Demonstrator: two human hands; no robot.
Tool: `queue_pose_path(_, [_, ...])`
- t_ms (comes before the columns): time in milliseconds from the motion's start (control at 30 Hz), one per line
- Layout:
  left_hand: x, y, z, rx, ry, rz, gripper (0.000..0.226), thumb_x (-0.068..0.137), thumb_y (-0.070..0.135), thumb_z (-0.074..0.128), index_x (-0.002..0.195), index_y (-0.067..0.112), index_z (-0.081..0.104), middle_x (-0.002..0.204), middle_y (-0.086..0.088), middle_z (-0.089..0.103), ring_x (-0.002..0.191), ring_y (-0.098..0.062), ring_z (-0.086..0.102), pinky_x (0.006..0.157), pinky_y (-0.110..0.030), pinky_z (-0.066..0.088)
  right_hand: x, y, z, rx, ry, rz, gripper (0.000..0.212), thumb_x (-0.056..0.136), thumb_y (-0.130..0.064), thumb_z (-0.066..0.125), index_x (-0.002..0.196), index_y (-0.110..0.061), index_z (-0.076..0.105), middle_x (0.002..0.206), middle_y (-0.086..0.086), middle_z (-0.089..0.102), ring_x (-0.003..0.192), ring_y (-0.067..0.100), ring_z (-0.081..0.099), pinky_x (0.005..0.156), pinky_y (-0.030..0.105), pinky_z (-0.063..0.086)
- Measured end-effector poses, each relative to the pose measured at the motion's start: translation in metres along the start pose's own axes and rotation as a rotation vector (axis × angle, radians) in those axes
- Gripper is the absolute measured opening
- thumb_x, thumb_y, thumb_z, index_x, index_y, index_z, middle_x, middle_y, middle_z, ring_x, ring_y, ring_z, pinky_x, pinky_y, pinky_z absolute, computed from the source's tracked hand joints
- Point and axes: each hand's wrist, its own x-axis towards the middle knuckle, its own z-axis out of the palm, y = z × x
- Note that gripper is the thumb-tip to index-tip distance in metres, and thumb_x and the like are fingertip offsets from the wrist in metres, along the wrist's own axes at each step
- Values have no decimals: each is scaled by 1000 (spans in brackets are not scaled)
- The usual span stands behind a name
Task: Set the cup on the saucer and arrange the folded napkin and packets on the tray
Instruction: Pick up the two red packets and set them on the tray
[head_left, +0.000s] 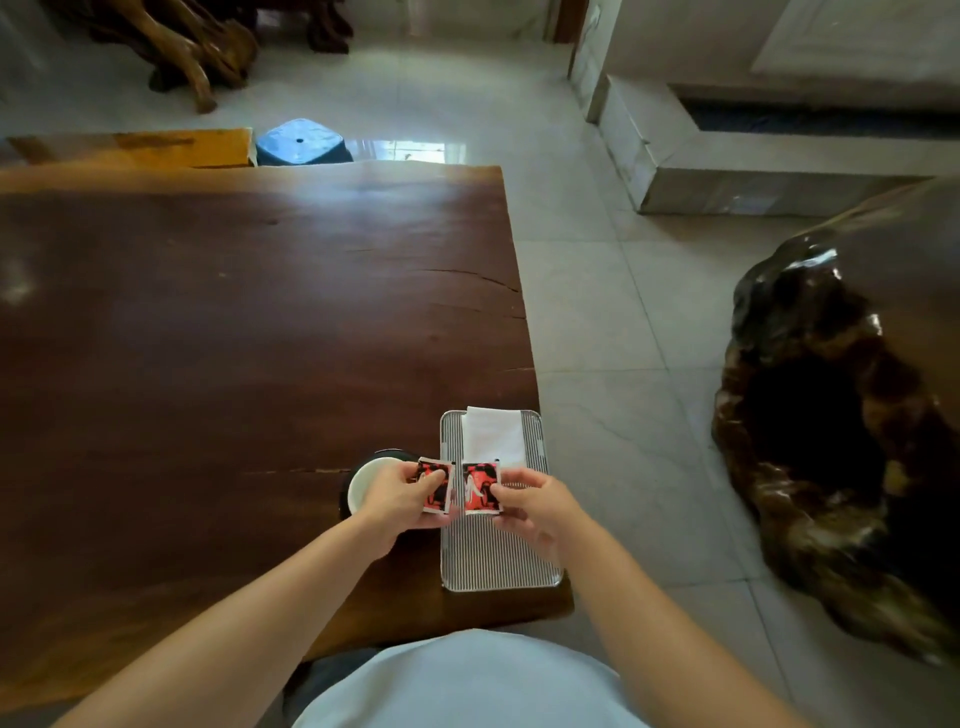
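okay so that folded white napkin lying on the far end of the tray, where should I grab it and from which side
Probably the napkin at its far edge, which reaches the tray's far rim. It lies flat, so fingers pinch best from above at an edge. The near edge is crowded: the left hand and right hand each hold a red packet, left packet, right packet, just in front.

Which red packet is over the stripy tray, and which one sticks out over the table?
The packet in the right hand is over the tray, below the napkin. The packet in the left hand hangs past its left edge.
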Motion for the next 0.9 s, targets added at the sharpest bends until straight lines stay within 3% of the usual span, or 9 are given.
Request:
queue_pose_path(167, [-3,2,-6,-87,-77,-121,17,100,16,59,114,8,65,112,-16,72,90,-31,77,57,-29,62,-3,0,-30,182,47,33,27,87,6,69,112,-3,65,112,24,70,86,32,77,58,29,61])
queue_pose_path(333, [1,-4,9,-90,-159,-194,23,94,-11,58,113,2,62,116,-13,66,104,-29,69,69,-30,64,-1,4,-44,209,83,45,38,84,19,65,114,-2,63,112,25,68,86,32,77,62,29,62])
queue_pose_path(567, [15,-37,25,26,-87,-253,14,95,5,64,105,-5,67,98,-19,76,86,-24,78,63,-24,62,12,27,-52,149,151,95,30,83,18,68,109,3,65,110,24,69,90,30,76,75,31,64])
queue_pose_path(700, [23,-58,28,124,-90,-268,22,93,17,68,97,-4,71,82,-17,78,78,-25,78,61,-26,62,24,43,-57,96,217,137,23,83,12,72,104,4,65,104,22,70,81,26,78,69,28,64])
queue_pose_path(900, [35,-84,40,134,-148,-354,23,106,15,46,100,-2,61,89,-20,71,73,-28,77,63,-35,64,43,65,-66,58,274,194,17,86,12,70,98,1,65,107,21,68,77,24,78,67,25,62])
